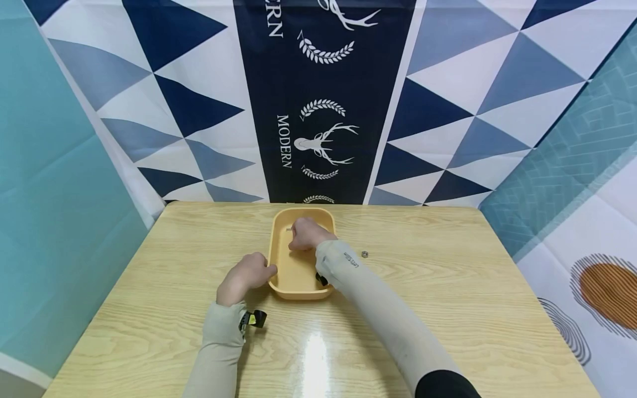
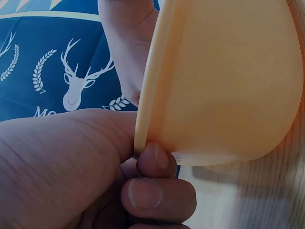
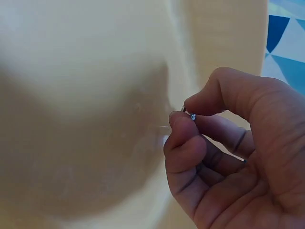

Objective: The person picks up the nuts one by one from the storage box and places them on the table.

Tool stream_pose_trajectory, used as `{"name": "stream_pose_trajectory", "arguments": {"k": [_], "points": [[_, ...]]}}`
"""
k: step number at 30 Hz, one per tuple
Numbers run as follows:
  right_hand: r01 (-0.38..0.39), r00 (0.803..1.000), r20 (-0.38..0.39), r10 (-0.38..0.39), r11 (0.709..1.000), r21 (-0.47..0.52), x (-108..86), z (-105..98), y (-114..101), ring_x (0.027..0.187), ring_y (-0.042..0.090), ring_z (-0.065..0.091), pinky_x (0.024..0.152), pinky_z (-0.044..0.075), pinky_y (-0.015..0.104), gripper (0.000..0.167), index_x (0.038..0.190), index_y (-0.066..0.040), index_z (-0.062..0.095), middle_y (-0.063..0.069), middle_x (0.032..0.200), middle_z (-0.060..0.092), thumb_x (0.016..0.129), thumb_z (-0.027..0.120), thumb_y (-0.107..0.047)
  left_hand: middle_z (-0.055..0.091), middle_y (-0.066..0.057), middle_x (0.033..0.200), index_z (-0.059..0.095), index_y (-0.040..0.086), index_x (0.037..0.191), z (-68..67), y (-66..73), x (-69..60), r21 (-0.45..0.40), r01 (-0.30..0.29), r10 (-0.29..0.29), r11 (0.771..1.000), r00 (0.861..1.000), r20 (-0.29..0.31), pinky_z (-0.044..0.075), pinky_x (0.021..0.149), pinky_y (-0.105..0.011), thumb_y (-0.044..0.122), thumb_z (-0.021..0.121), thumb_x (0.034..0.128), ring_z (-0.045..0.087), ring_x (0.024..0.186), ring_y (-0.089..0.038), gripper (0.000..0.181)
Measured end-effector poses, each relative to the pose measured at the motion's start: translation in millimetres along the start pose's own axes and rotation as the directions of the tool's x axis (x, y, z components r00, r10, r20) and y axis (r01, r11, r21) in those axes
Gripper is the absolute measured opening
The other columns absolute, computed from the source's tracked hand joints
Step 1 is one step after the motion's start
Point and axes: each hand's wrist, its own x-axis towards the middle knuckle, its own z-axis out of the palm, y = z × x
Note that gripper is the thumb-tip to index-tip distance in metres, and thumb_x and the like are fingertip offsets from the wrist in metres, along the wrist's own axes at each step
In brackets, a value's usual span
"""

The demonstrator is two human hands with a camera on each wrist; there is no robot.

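A yellow plastic tray (image 1: 297, 295) lies lengthwise on the table. My left hand (image 1: 247, 276) pinches its left rim, with the thumb on one side and curled fingers on the other, as the left wrist view shows. Over the tray's inside is my right hand (image 1: 307, 234). Its thumb and fingertips pinch a small shiny metal piece (image 3: 192, 116), mostly hidden between them, so its kind is unclear. Beside that hand, small metal bits (image 1: 289, 229) lie on the tray floor, too small to make out.
A small metal nut (image 1: 365, 254) lies on the wooden table (image 1: 423, 287) to the right of the tray. Behind the table's far edge hangs a patterned cloth (image 1: 318, 182) with deer heads and triangles.
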Motion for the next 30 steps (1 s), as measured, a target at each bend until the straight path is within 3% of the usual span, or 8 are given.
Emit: {"name": "stream_pose_trajectory", "arguments": {"k": [14,30], "points": [[0.027,0.999,-0.027,-0.027,0.999,0.02,-12.5,-5,-6,0.047,0.009,0.05,0.047,0.038,0.022,0.028,0.06,-0.015,0.059,-0.004,0.053,0.058,0.082,0.077,-0.015,0.041,0.002,0.058,0.047,0.015,0.063,-0.4,-0.2,-0.6,0.023,0.005,-0.005,1.0,1.0,-0.004,0.029,0.049,-0.026,0.025,0.054,0.0952,0.036,0.051,-0.014,0.034],[0.12,0.988,-0.11,-0.107,0.984,0.129,-31.6,-21,-19,0.05,0.01,0.064,0.055,0.049,0.021,0.02,0.069,-0.01,0.06,-0.001,0.056,0.064,0.083,0.074,-0.007,0.039,0.002,0.056,0.045,0.015,0.061,0.7,2.0,-0.8,0.026,0.008,-0.007,1.0,1.0,-0.012,0.028,0.048,-0.026,0.025,0.054,0.0944,0.034,0.05,-0.013,0.036]]}}
